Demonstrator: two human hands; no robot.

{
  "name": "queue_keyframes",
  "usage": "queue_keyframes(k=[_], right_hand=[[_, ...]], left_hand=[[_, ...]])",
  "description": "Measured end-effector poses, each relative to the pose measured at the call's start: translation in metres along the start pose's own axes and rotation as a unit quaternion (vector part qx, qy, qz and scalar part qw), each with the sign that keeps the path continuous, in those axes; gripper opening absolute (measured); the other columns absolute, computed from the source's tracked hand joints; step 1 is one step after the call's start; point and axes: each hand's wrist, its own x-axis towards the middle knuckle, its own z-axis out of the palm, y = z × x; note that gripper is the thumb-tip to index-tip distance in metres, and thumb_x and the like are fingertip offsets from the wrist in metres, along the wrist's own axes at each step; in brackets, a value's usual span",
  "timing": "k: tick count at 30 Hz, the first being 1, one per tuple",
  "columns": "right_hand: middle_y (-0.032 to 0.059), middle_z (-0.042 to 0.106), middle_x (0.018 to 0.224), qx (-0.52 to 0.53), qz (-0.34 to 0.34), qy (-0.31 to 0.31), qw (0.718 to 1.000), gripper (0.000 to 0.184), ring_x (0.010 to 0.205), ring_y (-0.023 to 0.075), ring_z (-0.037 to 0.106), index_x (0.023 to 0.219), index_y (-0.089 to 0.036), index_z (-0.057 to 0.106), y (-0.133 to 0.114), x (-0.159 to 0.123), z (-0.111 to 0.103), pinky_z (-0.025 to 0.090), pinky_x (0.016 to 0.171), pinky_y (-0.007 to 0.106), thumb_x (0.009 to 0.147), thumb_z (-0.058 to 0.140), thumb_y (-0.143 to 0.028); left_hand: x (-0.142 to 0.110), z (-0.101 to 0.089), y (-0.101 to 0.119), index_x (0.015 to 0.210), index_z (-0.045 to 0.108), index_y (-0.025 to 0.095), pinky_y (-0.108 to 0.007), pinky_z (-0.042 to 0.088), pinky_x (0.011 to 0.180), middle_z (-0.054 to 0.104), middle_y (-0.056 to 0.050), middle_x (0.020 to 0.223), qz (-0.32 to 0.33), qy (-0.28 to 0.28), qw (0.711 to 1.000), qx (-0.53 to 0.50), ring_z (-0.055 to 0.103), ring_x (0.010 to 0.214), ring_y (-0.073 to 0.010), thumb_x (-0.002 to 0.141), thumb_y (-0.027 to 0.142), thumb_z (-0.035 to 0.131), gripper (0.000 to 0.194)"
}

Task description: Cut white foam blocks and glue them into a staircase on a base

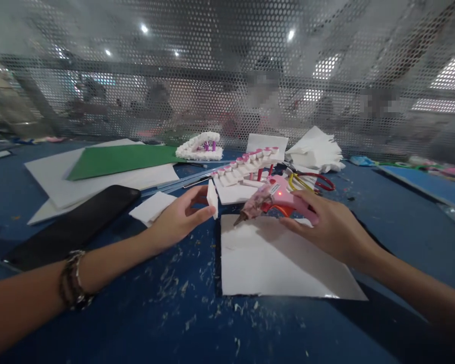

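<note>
– Perforated metal mesh is seen behind a blue table strewn with white scraps. What is held in the left hand?

– A small white piece is pinched there between thumb and fingers, upright, just left of a white sheet.

– And in the right hand?

– A pink glue gun is gripped by its handle, with its nozzle pointed down towards that sheet. Behind it, a white stepped model trimmed with pink is seen, propped on red supports
</note>
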Motion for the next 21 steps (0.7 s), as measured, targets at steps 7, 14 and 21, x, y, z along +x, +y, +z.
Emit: queue_keyframes(k=[7,14,21], right_hand=[[0.0066,0.065,0.074,-0.009,-0.016,0.013,1.0,0.038,0.063,0.0208,0.06,0.093,-0.018,0.055,0.006,0.003,0.004,0.04,0.05,0.027,0.071,0.048,-0.048],[0.013,0.065,0.09,-0.047,-0.028,0.064,0.996,0.044,0.08,0.0268,0.061,0.105,-0.015,0.052,0.017,-0.004,-0.004,0.045,0.06,0.034,0.077,0.041,-0.046],[0.0123,0.064,0.092,-0.064,-0.042,0.08,0.994,0.042,0.079,0.0271,0.061,0.104,-0.017,0.05,0.017,-0.005,-0.012,0.043,0.056,0.034,0.08,0.034,-0.048]], left_hand=[[-0.001,-0.003,0.001,0.115,0.046,0.017,-0.034,0.043,0.084,0.056,-0.008,0.114,-0.01,-0.001,1.0,0.019,0.051,0.104,-0.0264,0.072,0.052,0.038,0.056],[-0.002,0.002,-0.003,0.117,0.039,0.01,-0.034,0.046,0.078,0.054,-0.013,0.109,-0.026,0.018,0.999,0.022,0.053,0.095,-0.0245,0.069,0.053,0.046,0.065],[-0.003,0.001,-0.005,0.118,0.04,0.013,-0.034,0.045,0.079,0.051,-0.012,0.113,-0.004,0.003,1.0,0.015,0.053,0.096,-0.0237,0.072,0.052,0.043,0.061]])
